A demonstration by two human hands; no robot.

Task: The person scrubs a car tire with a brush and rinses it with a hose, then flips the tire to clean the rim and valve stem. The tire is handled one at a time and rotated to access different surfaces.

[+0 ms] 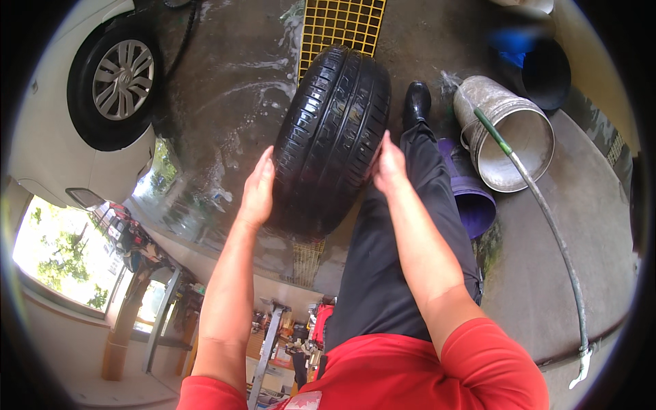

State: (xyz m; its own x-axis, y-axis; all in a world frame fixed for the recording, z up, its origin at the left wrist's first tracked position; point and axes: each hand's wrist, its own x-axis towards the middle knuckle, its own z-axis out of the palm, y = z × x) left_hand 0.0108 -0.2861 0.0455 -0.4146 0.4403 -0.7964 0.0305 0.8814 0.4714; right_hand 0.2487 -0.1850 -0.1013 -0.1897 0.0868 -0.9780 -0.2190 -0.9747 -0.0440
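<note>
A wet black rubber tyre (333, 138) stands on its tread in front of me, tilted a little, over the yellow floor grating (342, 23). My left hand (260, 187) presses flat against its left sidewall, fingers pointing up the picture. My right hand (388, 163) is against the right sidewall, its fingertips partly hidden by the tyre. The tyre is held between both hands.
A white car with a wheel (123, 79) stands at the left. On the right are a grey bucket (505, 133) lying on its side, a purple bucket (471, 202), and a running water hose (543, 205). The concrete floor (241, 113) is wet with suds.
</note>
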